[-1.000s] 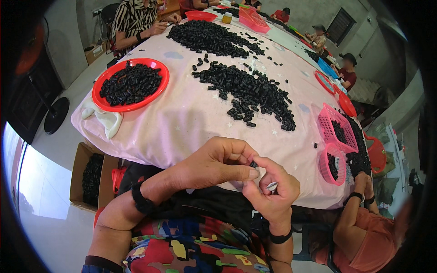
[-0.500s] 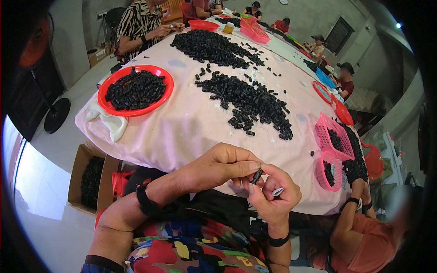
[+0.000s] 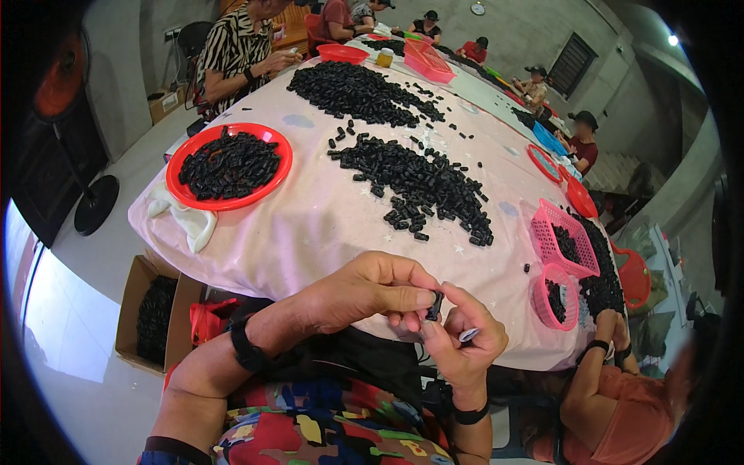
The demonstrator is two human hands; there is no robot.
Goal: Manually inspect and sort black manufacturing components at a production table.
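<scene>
Just past the table's near edge, my left hand point(image 3: 380, 293) pinches a small black cylindrical part point(image 3: 435, 305) between thumb and fingers. From the other side my right hand point(image 3: 467, 341) is closed against the same part, its thumb below and its forefinger near the top. A small whitish object point(image 3: 469, 335) is tucked in the right hand's curled fingers; its kind cannot be made out. Beyond the hands lies a loose heap of similar black parts point(image 3: 422, 182) on the pink tablecloth point(image 3: 310, 232).
A red plate point(image 3: 177, 186) of black parts stands at left beside a white cloth point(image 3: 190, 221). Pink baskets point(image 3: 549, 263) sit at right, near a co-worker point(image 3: 620, 411). A cardboard box point(image 3: 182, 318) stands on the floor; a farther heap point(image 3: 349, 89) lies beyond.
The black part has turned between my fingers, from slanting to more upright. Both hands stay closed on it, shifted only slightly.
</scene>
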